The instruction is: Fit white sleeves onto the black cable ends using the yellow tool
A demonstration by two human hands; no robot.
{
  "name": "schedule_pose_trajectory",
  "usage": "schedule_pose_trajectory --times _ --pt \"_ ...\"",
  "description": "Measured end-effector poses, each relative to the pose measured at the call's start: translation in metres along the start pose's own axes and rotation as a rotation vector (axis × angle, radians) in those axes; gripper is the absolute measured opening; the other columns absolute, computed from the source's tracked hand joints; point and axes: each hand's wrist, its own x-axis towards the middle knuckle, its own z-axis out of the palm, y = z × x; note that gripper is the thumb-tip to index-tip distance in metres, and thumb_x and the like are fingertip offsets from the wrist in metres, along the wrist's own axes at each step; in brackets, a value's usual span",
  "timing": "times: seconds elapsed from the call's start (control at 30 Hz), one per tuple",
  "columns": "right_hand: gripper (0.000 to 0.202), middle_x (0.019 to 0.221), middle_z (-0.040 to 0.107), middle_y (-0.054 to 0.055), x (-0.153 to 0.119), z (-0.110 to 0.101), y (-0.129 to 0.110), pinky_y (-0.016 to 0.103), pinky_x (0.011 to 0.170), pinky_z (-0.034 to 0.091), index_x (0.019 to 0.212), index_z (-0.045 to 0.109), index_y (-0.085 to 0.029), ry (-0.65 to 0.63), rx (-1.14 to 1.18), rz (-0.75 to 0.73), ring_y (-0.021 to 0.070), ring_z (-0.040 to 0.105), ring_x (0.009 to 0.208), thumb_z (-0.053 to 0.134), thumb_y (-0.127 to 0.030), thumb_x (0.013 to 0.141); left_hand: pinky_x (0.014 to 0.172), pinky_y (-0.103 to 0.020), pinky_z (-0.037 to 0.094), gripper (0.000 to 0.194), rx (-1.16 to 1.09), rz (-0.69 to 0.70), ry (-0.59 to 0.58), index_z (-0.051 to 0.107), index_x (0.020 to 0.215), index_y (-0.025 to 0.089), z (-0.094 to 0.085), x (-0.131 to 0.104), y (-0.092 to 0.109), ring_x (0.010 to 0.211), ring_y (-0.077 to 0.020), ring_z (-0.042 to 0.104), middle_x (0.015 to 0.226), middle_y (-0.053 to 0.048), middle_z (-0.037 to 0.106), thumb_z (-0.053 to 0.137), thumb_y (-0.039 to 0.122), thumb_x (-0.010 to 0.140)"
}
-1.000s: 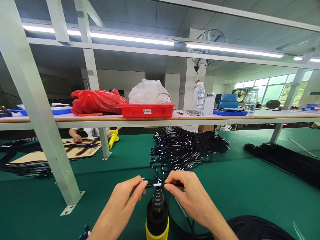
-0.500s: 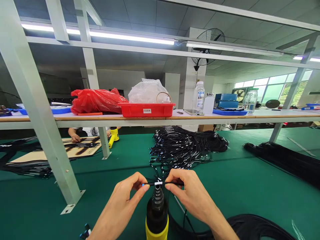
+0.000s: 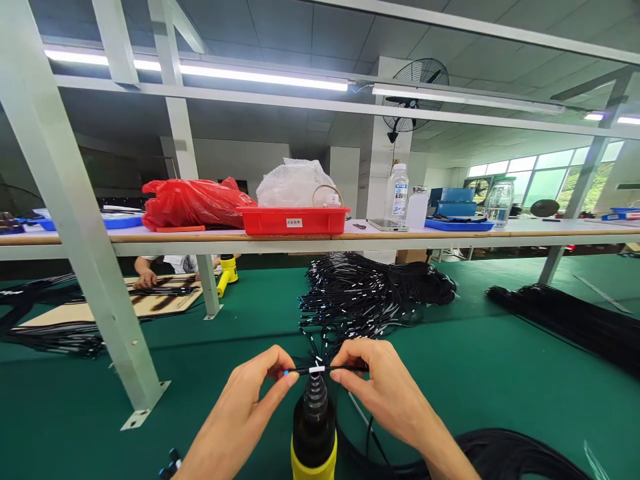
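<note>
A thin black cable with a white sleeve [image 3: 317, 369] is stretched level between my two hands. My left hand [image 3: 257, 393] pinches its blue-tipped end between thumb and forefinger. On the other side of the sleeve, my right hand [image 3: 377, 383] pinches the cable, its remaining fingers curled. Directly below the sleeve stands a yellow and black heat gun [image 3: 315, 433], its ribbed black nozzle pointing up, close under the cable. Just behind the hands, several cable ends with white sleeves fan out on the green table [image 3: 260, 310].
A big pile of black cables [image 3: 370, 290] lies behind my hands, with more bundles [image 3: 570, 320] at right and a coil [image 3: 505, 453] front right. A metal post [image 3: 105, 267] stands left. Across the table, a person's hand [image 3: 146, 277] rests by a board [image 3: 170, 303].
The other person's hand at the far left has shifted slightly left. My hands and the cable have barely moved, with the sleeve a touch lower over the nozzle.
</note>
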Motion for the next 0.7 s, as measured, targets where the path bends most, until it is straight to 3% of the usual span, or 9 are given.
schedule_pose_trajectory --times 0.13,0.27,0.37,0.53,0.63,0.7 --pt "0.021 0.074 0.066 -0.002 -0.0036 -0.0030 0.0006 0.025 0.064 0.036 0.077 0.068 -0.021 -0.024 -0.003 -0.031 0.0147 0.056 0.071 0.055 -0.024 0.092 0.059 -0.025 0.030 0.040 0.018 -0.004 -0.003 0.043 0.075 0.024 0.0022 0.0002 -0.0027 0.064 -0.0161 0.038 0.069 0.005 0.044 0.031 0.055 0.097" --pt "0.023 0.074 0.066 -0.002 -0.0037 -0.0007 0.0024 0.025 0.065 0.036 0.076 0.068 -0.020 -0.015 -0.019 -0.030 0.0150 0.055 0.072 0.055 -0.027 0.094 0.058 -0.026 0.029 0.043 0.021 -0.006 0.005 0.040 0.071 0.024 0.0035 0.0002 -0.0030 0.063 -0.0155 0.036 0.067 0.006 0.040 0.026 0.055 0.098" --pt "0.019 0.074 0.066 -0.002 -0.0013 0.0024 0.0031 0.025 0.065 0.037 0.076 0.067 -0.019 -0.005 0.011 -0.033 0.0147 0.056 0.071 0.057 -0.022 0.092 0.060 -0.025 0.033 0.037 -0.008 0.009 0.034 0.044 0.074 0.024 0.0017 -0.0005 -0.0016 0.065 -0.0155 0.041 0.070 0.005 0.045 0.034 0.052 0.097" --pt "0.014 0.079 0.067 -0.001 -0.0007 0.0045 0.0020 0.026 0.070 0.040 0.076 0.066 -0.019 0.034 0.066 -0.034 0.0157 0.058 0.077 0.059 -0.016 0.087 0.075 -0.026 0.040 0.023 -0.078 0.047 0.098 0.051 0.087 0.025 -0.0017 -0.0012 -0.0003 0.085 -0.0179 0.054 0.086 0.003 0.058 0.045 0.047 0.094" --pt "0.014 0.079 0.066 -0.001 -0.0017 0.0046 0.0009 0.026 0.070 0.040 0.075 0.065 -0.019 0.024 0.076 -0.028 0.0162 0.058 0.078 0.058 -0.016 0.088 0.065 -0.026 0.039 0.034 -0.056 -0.041 0.080 0.051 0.102 0.027 -0.0004 -0.0012 -0.0024 0.076 -0.0187 0.053 0.080 0.003 0.056 0.037 0.057 0.094" --pt "0.013 0.079 0.066 -0.001 -0.0017 0.0048 0.0006 0.026 0.070 0.040 0.076 0.065 -0.019 0.017 0.079 -0.028 0.0165 0.058 0.078 0.059 -0.016 0.087 0.062 -0.027 0.036 0.042 -0.001 -0.058 0.046 0.052 0.092 0.026 0.0019 -0.0014 -0.0049 0.069 -0.0185 0.049 0.072 0.004 0.052 0.029 0.061 0.095"
